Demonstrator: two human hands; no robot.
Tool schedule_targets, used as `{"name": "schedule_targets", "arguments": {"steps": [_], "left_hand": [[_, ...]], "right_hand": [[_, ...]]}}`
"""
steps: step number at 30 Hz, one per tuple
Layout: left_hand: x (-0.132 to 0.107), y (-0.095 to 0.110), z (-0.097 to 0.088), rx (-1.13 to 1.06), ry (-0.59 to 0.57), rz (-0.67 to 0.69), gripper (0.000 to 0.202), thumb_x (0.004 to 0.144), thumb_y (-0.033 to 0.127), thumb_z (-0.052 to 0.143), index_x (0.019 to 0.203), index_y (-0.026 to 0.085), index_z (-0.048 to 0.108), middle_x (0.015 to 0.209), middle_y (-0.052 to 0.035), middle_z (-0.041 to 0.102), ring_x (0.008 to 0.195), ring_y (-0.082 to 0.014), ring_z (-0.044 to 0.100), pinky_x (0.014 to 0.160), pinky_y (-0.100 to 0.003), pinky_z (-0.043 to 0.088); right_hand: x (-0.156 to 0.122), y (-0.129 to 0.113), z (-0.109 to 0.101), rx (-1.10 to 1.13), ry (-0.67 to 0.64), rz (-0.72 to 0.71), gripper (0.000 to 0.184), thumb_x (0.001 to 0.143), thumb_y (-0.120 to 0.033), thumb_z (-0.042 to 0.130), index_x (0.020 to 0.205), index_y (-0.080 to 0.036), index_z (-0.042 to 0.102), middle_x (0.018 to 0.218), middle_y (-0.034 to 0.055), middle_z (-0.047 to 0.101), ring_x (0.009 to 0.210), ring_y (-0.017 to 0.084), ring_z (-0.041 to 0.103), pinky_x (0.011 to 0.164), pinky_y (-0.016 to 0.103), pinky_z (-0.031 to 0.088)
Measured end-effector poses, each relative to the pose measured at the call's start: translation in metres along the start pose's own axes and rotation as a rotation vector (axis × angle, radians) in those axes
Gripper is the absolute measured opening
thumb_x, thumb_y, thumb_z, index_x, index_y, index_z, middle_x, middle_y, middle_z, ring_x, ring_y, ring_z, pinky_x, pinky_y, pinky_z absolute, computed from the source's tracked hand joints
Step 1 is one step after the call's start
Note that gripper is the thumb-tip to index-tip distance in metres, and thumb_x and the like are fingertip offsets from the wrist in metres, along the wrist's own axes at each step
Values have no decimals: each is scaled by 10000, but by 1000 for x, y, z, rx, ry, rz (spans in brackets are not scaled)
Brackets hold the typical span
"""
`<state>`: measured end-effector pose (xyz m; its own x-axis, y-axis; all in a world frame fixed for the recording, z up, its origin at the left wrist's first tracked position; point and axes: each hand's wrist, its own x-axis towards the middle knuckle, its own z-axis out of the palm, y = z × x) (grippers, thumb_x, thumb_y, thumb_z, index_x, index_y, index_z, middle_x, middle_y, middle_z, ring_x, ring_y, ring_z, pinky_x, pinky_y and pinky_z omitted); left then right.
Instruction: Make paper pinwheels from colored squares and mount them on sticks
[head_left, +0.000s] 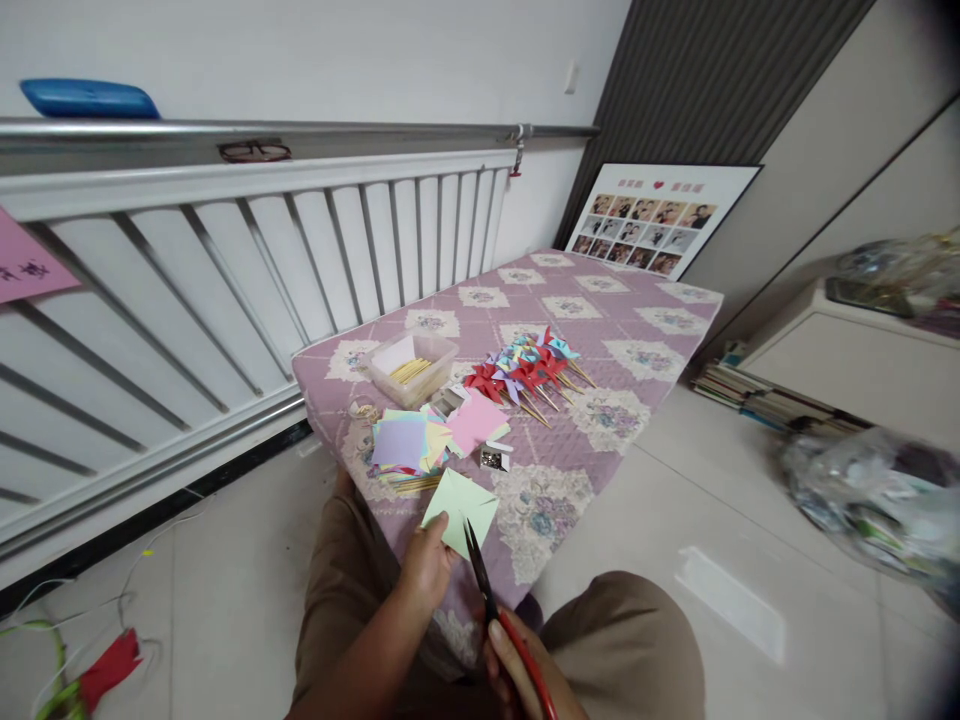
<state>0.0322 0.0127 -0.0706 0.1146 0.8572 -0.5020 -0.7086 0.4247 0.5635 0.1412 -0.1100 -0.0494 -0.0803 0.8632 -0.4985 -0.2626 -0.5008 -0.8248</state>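
My left hand [433, 562] pinches the lower left corner of a pale green paper square [452, 497], which has slits cut in from its corners. In my right hand [517, 660] is a pair of scissors [480, 572] with red handles and dark blades. The blade tips lie over the paper's lower right part. Just beyond the square are stacks of coloured paper, a lilac sheet [400, 441] and a pink sheet [477, 421] on top. A small open box of metal pins [495, 458] sits to their right.
Several finished paper pinwheels [525, 370] on sticks lie mid-table. A clear plastic box [412, 366] holds wooden sticks. The patterned tablecloth [570, 310] runs back to a photo board [660, 222]. A white radiator [300, 250] borders the left; plastic bags [870, 500] lie at right.
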Motion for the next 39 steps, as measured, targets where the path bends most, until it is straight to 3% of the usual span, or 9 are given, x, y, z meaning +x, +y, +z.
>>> {"name": "schedule_targets", "arguments": {"steps": [15,21,32,39], "left_hand": [[2,-2,-2,2,-15,-2,233,691,232,737,889,117,695,891,-86,752,782,-201,693,687,-279,543],[2,-3,-3,-2,-6,-4,239,676,250,743,876,127,700,892,-91,755,787,-209,698,690,-283,532],[1,-1,-1,22,16,6,295,635,277,769,876,125,692,904,-106,749,810,-232,701,713,-306,527],[2,-1,-2,33,37,7,323,638,283,763,905,120,680,939,-115,740,830,-237,694,723,-311,518]], "right_hand": [[8,10,0,-71,67,42,517,706,-717,589,759,-210,502,542,-86,449,373,34,316,322,136,266],[15,18,-7,-62,37,38,529,691,-720,607,763,-210,491,507,-103,396,349,24,278,309,142,232],[13,12,-5,-40,34,-11,498,691,-680,650,741,-208,500,483,-116,285,389,30,186,367,183,126],[15,13,-7,-44,36,-51,483,694,-656,667,726,-202,508,495,-108,276,424,40,203,400,195,128]]}}
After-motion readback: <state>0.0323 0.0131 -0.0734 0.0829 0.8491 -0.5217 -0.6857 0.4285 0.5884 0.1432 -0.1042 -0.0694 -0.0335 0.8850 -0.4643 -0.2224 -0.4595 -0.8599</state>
